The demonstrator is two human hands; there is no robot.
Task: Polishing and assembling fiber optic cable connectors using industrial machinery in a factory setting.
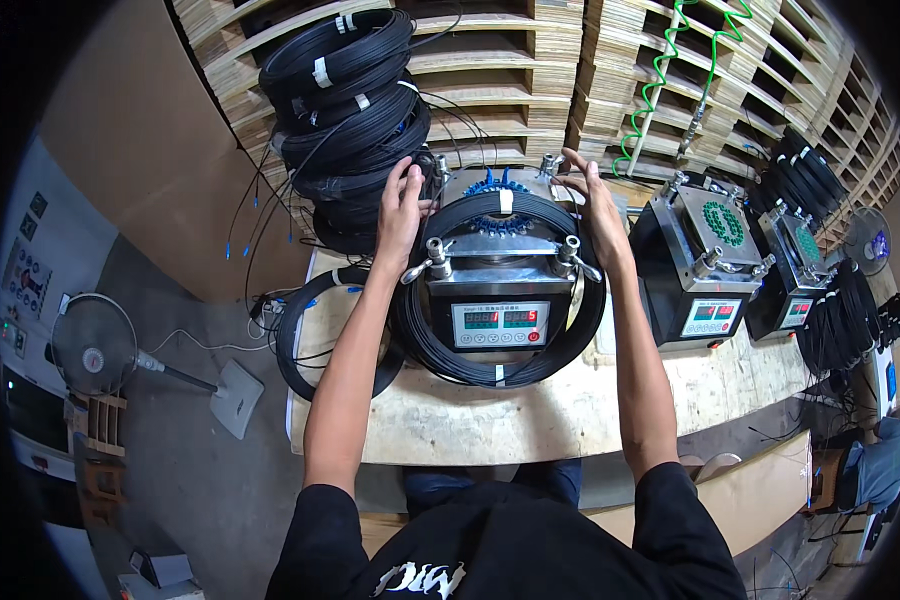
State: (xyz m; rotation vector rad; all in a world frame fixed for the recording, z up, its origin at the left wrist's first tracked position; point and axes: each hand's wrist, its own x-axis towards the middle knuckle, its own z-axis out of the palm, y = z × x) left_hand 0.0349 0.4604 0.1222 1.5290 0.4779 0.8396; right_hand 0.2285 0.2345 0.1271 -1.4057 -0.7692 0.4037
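A large black cable coil [450, 358], tied with white bands, hangs around the front of a polishing machine [500, 268] with a metal top and a digital panel. Its upper arc crosses the round plate, where several blue connectors [492, 187] stand in a ring. My left hand [400, 213] is just outside the coil's left side, near the machine's back left corner post, fingers apart and curved. On the opposite side my right hand [600, 212] spreads its fingers by the back right post. Whether either hand touches the coil or posts is unclear.
Cable coils [355, 130] are stacked high at the back left; a smaller coil [295, 335] lies left of the machine. Two similar machines [705, 255] with green connectors stand on the right. Wooden pallets [500, 75] rise behind, with green spiral hoses [660, 75]. A fan [95, 345] stands left.
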